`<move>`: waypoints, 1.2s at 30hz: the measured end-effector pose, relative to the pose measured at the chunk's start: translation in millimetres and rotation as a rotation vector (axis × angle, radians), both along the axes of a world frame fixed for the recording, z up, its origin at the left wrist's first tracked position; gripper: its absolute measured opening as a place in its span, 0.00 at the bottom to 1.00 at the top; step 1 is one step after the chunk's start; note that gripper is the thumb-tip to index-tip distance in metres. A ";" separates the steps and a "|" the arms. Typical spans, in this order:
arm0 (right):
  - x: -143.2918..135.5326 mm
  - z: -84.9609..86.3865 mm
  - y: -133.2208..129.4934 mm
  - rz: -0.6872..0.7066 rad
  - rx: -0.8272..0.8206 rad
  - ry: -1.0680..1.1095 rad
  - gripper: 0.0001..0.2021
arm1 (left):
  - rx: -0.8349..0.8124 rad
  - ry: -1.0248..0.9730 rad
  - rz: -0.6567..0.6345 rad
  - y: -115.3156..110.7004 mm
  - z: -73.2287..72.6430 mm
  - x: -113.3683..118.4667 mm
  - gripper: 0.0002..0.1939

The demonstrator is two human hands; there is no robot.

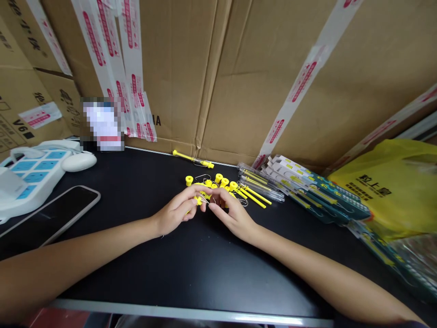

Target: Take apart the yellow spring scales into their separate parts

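Near the middle of the black table, my left hand (pixel 179 208) is closed on a small yellow part (pixel 197 201) with thin metal wire. Close beside it, the curled fingers of my right hand (pixel 235 213) touch the wire (pixel 207 200) near the thumb tip. Just behind both hands lies a loose pile of yellow spools (pixel 219 178) with wire hooks, partly hidden by the fingers. Yellow sticks (pixel 254 196) lie right of the pile. Farther back is a yellow rod with a wire (pixel 193 158).
Stacked packages (pixel 317 189) and a yellow plastic bag (pixel 385 187) are at the right. At the left are a white power strip (pixel 37 171), a white plug-like device (pixel 79 161) and a phone (pixel 51 216). A blurred screen (pixel 104 125) leans on the cardboard (pixel 177 68) behind.
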State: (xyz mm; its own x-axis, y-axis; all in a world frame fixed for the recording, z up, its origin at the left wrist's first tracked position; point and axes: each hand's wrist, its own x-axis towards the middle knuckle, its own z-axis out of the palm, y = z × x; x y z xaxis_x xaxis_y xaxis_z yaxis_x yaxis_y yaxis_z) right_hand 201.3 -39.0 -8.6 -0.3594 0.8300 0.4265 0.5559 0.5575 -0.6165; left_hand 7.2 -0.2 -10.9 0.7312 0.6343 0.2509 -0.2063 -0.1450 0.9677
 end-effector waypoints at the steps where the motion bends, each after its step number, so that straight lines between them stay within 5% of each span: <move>1: -0.9 0.8 -0.4 0.005 -0.004 -0.014 0.07 | 0.005 0.013 -0.017 -0.5 -0.4 -0.1 0.17; 16: -7.4 4.1 -7.1 0.060 -0.240 0.085 0.12 | 0.342 0.199 0.086 -3.1 1.4 -3.4 0.20; 28: -9.5 0.1 -2.8 0.069 -0.398 0.424 0.13 | 0.874 0.557 0.453 -5.3 6.0 -5.3 0.13; 36: -14.8 0.3 -10.6 0.101 -0.459 0.476 0.15 | 1.212 0.585 0.322 -7.6 5.9 -4.9 0.15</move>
State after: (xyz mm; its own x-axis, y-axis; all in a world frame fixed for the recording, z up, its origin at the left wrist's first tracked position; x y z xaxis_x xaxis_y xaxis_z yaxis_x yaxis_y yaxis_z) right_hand 186.5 -49.6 -8.3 -0.3049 0.9373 0.1690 0.1234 0.2149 -0.9688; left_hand 2.3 -7.8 -5.0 0.7848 0.4017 0.4719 0.3845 -0.9128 0.1375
